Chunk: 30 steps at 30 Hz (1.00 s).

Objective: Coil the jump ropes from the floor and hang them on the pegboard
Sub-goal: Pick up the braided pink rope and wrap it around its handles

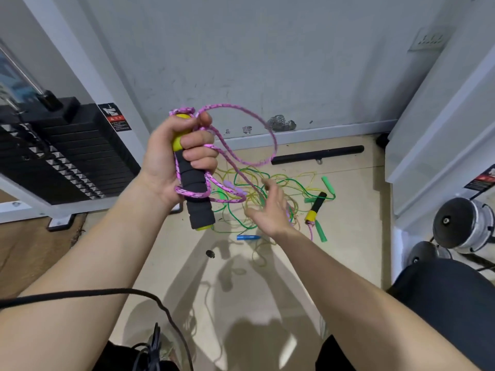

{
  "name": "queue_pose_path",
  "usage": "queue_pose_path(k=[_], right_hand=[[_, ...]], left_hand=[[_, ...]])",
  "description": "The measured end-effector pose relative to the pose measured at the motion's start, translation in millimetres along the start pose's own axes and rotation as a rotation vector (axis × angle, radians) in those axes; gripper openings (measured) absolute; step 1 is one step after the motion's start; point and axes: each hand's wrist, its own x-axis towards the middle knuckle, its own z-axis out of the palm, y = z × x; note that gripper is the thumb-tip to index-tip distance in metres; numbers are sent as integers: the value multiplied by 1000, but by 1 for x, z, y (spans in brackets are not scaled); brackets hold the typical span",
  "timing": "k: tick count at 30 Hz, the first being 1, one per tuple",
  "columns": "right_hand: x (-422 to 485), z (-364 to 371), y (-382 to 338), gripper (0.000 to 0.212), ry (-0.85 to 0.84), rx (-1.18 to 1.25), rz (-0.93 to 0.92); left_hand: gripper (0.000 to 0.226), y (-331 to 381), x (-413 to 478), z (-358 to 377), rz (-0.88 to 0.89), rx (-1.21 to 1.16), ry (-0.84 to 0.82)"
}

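Above the beige floor (348, 263): left hand (171, 153) curled round black foam handle with yellow ends (195, 188), pink braided rope (257, 124) looped over its fingers. Right hand (270, 210) blurred, fingers spread, above green-yellow rope tangle (294, 183) mid-floor.

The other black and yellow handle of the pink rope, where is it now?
In the head view, the handle lies on the floor, among the green handles at the right edge of the rope tangle, just right of the right hand.
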Motion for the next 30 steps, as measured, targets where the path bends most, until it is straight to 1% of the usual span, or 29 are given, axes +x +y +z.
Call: queue_pose_path(k=[1,3,4,5,6,7,8,9,10,11,12,13,14,15,16,17,19,20,21,23,25,26,27,29,30], right_hand=[[2,3,7,68,-93,-50,6],[6,12,21,43,-246,-139,22],[7,15,25,33,-280,-175,49],[8,18,30,30,-293,-200,100],[9,19,37,32,-297,-224,161],[8,18,41,35,-287,-221,210],[8,17,42,37,-279,-184,247],[5,15,39,39,-275,-132,263],[2,11,31,40,-270,-85,247],[-1,6,18,40,-264,-52,194],[-3,1,4,40,-264,-35,119],[-4,-6,-14,40,-269,-23,41],[-4,-14,-31,41,-282,-1,-22],[-3,-22,-46,42,-303,31,-59],[0,-29,-59,45,-325,61,-73],[3,-35,-70,46,-347,80,-76],[10,-42,-85,46,-375,125,-76],[13,-45,-90,43,-385,169,-77],[15,-47,-96,40,-399,238,-66],[16,-53,-107,34,-427,427,-18],[17,-59,-115,34,-391,570,18],[19,-62,-116,35,-322,616,24],[22,-66,-111,35,-204,645,22],[25,-72,-90,26,128,620,30],[26,-71,-73,21,263,586,60]], left_hand=[[11,3,-2,0,-14,-18,-44],[12,6,-5,4,-10,-32,-88],[11,7,-6,6,20,-24,-66],[10,9,-7,8,67,-8,-6],[10,11,-7,7,134,20,89],[9,12,-6,2,206,68,204],[10,13,-4,-8,269,164,327],[13,10,-2,-18,311,349,454],[15,4,0,-30,315,629,572],[16,-7,1,-43,270,938,653],[19,-20,1,-55,189,1196,669],[22,-35,0,-66,108,1349,619],[22,-50,-1,-78,55,1397,541],[17,-63,-3,-87,19,1358,479],[10,-75,-4,-91,-14,1242,449],[13,-85,-5,-92,-59,1060,452],[31,-102,-5,-91,-140,639,440],[38,-110,-4,-88,-157,501,416],[41,-116,-3,-83,-168,448,386],[36,-123,0,-68,-169,501,342],[29,-125,5,-54,-130,516,331],[25,-122,8,-49,-103,468,343],[21,-115,10,-45,-73,389,360],[12,-98,13,-39,-19,236,378],[9,-88,14,-37,6,177,374]])
